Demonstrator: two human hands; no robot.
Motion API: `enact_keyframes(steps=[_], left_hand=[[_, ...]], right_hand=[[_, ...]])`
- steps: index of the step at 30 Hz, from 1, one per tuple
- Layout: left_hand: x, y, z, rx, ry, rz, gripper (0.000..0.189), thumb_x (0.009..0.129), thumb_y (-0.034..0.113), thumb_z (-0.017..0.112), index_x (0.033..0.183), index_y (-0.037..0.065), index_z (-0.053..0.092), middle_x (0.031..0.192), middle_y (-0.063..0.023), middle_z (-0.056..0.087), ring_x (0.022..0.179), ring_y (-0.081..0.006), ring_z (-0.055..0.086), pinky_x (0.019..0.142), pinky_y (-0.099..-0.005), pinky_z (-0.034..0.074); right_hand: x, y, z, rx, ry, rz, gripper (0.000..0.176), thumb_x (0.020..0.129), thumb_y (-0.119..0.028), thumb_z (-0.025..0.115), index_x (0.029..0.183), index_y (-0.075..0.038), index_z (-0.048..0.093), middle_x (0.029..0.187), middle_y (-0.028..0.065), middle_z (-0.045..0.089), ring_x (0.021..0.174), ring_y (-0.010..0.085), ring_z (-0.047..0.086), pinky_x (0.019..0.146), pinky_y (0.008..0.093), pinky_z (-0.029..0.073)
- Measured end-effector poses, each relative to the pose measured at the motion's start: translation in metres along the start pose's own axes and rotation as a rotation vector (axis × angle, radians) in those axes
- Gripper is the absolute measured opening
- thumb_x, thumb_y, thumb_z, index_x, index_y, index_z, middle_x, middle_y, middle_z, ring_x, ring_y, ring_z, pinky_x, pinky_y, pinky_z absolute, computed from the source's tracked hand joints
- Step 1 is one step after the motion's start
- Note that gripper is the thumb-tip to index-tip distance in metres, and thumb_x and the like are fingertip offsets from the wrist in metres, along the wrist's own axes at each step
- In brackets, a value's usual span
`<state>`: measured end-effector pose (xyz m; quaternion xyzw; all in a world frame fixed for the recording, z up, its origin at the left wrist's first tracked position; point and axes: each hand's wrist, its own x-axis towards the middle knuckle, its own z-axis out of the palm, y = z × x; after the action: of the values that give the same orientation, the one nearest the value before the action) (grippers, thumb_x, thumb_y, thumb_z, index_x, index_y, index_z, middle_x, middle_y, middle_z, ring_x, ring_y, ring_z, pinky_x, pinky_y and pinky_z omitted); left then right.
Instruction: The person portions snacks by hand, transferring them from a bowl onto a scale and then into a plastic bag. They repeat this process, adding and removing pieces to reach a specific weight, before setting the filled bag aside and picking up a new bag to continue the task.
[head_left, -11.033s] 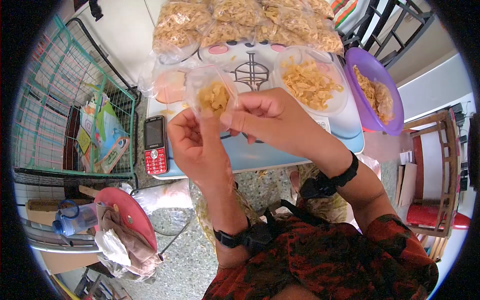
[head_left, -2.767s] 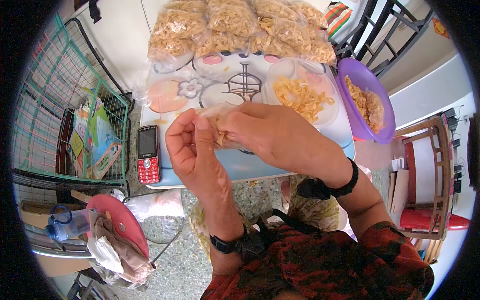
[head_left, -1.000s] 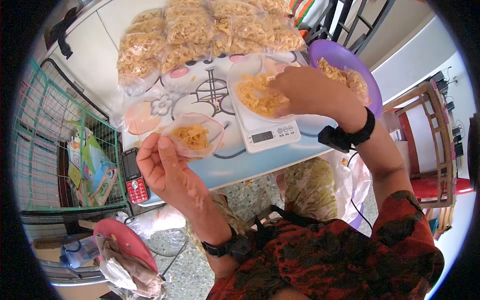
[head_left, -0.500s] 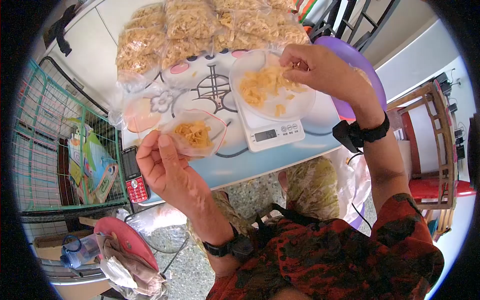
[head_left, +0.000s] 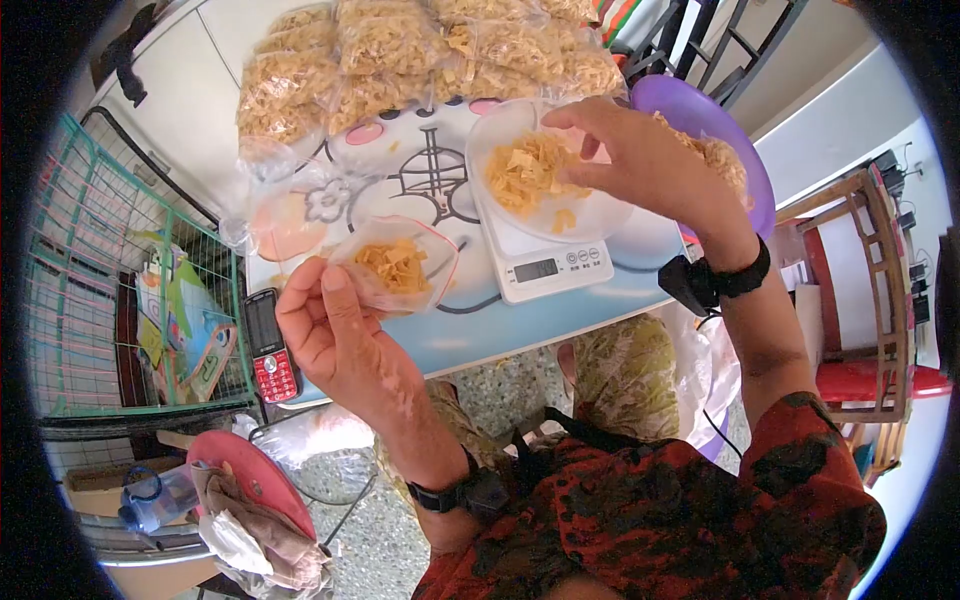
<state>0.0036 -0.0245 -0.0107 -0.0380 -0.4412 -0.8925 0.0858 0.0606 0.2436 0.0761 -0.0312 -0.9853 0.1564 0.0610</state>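
One phone (head_left: 272, 345) at the left; one left hand (head_left: 352, 340), thumb and fingers pinched on one small bag (head_left: 434, 262), mouth open, chips (head_left: 388, 265) inside; stacked bags (head_left: 390, 45) behind, too overlapped to count; one scale (head_left: 555, 272) under one bowl (head_left: 592, 222) of chips; one right hand (head_left: 640, 155) above it, thumb and fingers apart; one purple basin (head_left: 757, 192); half a second ago those right fingers were bunched together, and the bowl's chips spread further right.
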Motion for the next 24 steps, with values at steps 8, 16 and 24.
enact_keyframes(steps=[8, 16, 24], left_hand=[[-0.001, 0.0, 0.002, 0.01, -0.001, 0.012, 0.021, 0.092, 0.006, 0.063, 0.11, 0.002, 0.055, 0.102, -0.0064, 0.061, 0.092, -0.013, 0.061, 0.081, -0.0258, 0.053], [-0.001, -0.001, 0.003, 0.008, 0.019, 0.001, 0.02, 0.092, 0.007, 0.063, 0.109, 0.002, 0.055, 0.1, -0.0063, 0.062, 0.089, -0.0127, 0.061, 0.078, -0.0252, 0.053], [0.0, -0.001, 0.002, 0.001, 0.002, 0.007, 0.018, 0.092, 0.007, 0.062, 0.108, 0.002, 0.056, 0.098, -0.0054, 0.061, 0.089, -0.0122, 0.06, 0.079, -0.0259, 0.052]], right_hand=[[0.011, -0.016, 0.025, -0.2, 0.014, 0.107, 0.051, 0.085, -0.034, 0.067, 0.123, -0.002, 0.054, 0.109, 0.0204, 0.061, 0.097, 0.0367, 0.061, 0.081, 0.043, 0.048], [0.02, 0.003, 0.046, -0.09, 0.105, -0.092, 0.027, 0.081, -0.026, 0.065, 0.098, -0.005, 0.061, 0.09, 0.0188, 0.062, 0.085, 0.0354, 0.062, 0.074, 0.0447, 0.05], [0.013, 0.01, 0.01, 0.572, 0.104, 0.226, 0.023, 0.087, -0.016, 0.065, 0.105, -0.002, 0.063, 0.096, 0.0108, 0.066, 0.087, 0.0196, 0.067, 0.066, 0.0306, 0.053]])
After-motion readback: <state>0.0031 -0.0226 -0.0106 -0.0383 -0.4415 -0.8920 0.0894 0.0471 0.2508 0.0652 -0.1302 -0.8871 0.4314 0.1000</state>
